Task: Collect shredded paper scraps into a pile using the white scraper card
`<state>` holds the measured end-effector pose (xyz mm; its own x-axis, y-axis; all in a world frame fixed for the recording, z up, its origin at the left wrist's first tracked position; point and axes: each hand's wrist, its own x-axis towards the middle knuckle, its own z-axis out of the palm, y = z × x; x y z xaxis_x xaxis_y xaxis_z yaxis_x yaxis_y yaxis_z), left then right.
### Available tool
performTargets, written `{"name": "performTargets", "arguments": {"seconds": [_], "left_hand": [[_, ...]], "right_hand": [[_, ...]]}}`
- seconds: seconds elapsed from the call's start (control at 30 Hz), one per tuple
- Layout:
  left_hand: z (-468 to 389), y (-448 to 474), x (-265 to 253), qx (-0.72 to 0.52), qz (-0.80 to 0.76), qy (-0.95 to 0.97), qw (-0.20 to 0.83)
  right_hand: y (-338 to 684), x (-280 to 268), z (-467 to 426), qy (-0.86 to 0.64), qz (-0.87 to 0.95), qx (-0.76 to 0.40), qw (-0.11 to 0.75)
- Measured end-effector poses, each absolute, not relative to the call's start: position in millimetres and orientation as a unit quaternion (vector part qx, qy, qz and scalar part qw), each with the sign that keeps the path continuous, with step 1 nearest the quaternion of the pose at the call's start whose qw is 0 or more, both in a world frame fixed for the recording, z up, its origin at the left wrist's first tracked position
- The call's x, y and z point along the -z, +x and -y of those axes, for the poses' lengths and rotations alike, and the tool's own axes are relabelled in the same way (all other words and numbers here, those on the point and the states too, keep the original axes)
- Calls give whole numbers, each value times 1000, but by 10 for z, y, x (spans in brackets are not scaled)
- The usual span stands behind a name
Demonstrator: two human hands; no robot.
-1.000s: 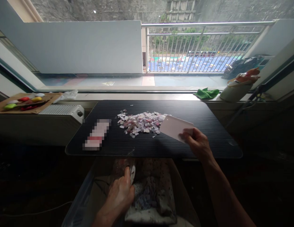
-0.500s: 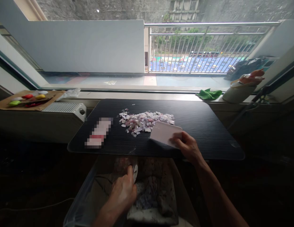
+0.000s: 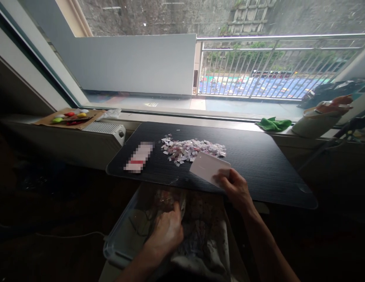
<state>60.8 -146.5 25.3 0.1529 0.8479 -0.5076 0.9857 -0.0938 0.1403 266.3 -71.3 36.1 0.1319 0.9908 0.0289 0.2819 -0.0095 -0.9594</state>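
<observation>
Forward, right hand [image 3: 236, 188] around white card [image 3: 208, 166].

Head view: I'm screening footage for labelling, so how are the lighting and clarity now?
Head view: bright daylight beyond the black table, lower corners nearly black; head view: pale card in the right hand stands out, plastic container by the left hand murky inside; head view: mosaic blocks hide the detail of a strip on the table.

Head-worn view, facing forward and down, near the table [image 3: 255, 150]
</observation>
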Motion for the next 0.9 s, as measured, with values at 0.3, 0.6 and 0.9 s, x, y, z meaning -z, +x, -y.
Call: {"name": "performTargets", "arguments": {"seconds": [0.3,0.6,0.9], "left_hand": [[1516,770,-326,137,-621,734,238],[1553,730,-376,112,-625,739,226],[1492,626,-262,110,-647,722,218]], "right_hand": [[2511,-293,930,-547,544,-459,442],[2804,-292,698,-594,481,-388,515],[3059,-71,443,-538,350,-401,653]]}}
